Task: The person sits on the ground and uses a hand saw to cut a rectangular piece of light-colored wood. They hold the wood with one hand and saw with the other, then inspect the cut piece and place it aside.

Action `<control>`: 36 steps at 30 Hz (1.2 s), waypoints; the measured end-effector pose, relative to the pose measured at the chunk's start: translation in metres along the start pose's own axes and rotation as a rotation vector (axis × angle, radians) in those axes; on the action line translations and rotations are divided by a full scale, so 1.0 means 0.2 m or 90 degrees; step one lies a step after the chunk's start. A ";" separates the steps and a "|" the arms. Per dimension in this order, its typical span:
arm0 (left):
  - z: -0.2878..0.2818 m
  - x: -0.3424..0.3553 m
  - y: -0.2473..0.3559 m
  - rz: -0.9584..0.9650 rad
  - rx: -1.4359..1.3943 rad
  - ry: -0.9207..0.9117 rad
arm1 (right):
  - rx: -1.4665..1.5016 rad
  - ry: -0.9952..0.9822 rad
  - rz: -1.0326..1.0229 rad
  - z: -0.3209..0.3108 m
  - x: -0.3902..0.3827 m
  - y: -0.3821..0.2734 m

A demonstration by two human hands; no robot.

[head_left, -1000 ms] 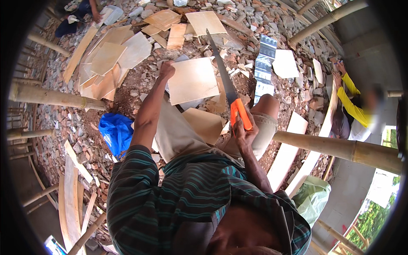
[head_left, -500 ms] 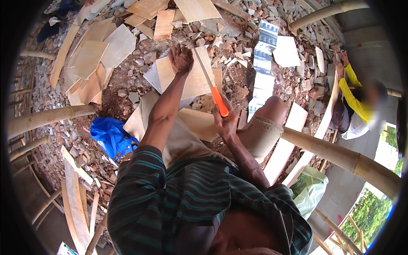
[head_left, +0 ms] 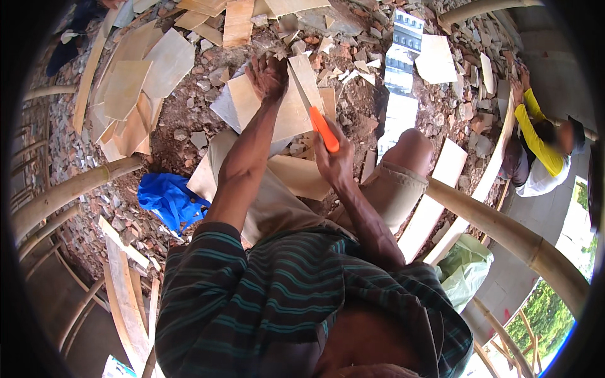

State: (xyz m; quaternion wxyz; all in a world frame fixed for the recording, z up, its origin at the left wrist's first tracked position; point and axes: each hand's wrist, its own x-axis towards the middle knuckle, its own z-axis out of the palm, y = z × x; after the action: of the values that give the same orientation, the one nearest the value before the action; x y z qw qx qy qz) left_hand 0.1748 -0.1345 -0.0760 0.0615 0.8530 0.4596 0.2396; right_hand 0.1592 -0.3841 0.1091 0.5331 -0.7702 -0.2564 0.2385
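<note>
Can't make out the teeth on the saw [head_left: 319,122] at all, or tell how deep the blade [head_left: 301,87] goes; looks really narrow from up here, nearly edge-on; can't see the whole board [head_left: 287,113] either, with the left hand [head_left: 269,77] and forearm [head_left: 242,164] covering part of it; can't pick out the left fingertips too well against the dark rubble [head_left: 176,120]; getting just a sliver of another person's hand [head_left: 112,2] up top left, mostly cut off.

As for looks, seeing a flat, pale tan board with straight edges; lying out past the legs, over a whitish sheet [head_left: 225,108] poking out on the left. Got the left hand opened out on top, fingers spread, gripping nothing; got the right hand [head_left: 336,157] curled snugly around the saw's bright orange handle, near the board's right edge; can follow the grey blade from there, pointing away from the body across the board. Can also spot a crumpled blue bag [head_left: 169,200] on the rubble to the left; honestly can't tell about any contents.
</note>
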 end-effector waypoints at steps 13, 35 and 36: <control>-0.03 0.00 -0.01 0.017 -0.028 -0.057 | -0.086 -0.083 0.116 0.03 0.08 -0.07; -0.03 -0.01 0.01 -0.010 -0.033 -0.089 | -0.068 -0.035 0.016 0.03 0.16 -0.16; -0.03 0.00 0.01 -0.028 -0.045 -0.113 | -0.046 -0.026 0.030 0.09 0.21 -0.14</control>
State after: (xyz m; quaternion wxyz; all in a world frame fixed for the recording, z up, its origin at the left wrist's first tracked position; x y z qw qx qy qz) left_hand 0.1733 -0.1372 -0.0699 0.1372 0.8580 0.4620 0.1778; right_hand 0.1762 -0.3358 0.1250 0.4937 -0.7898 -0.2576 0.2574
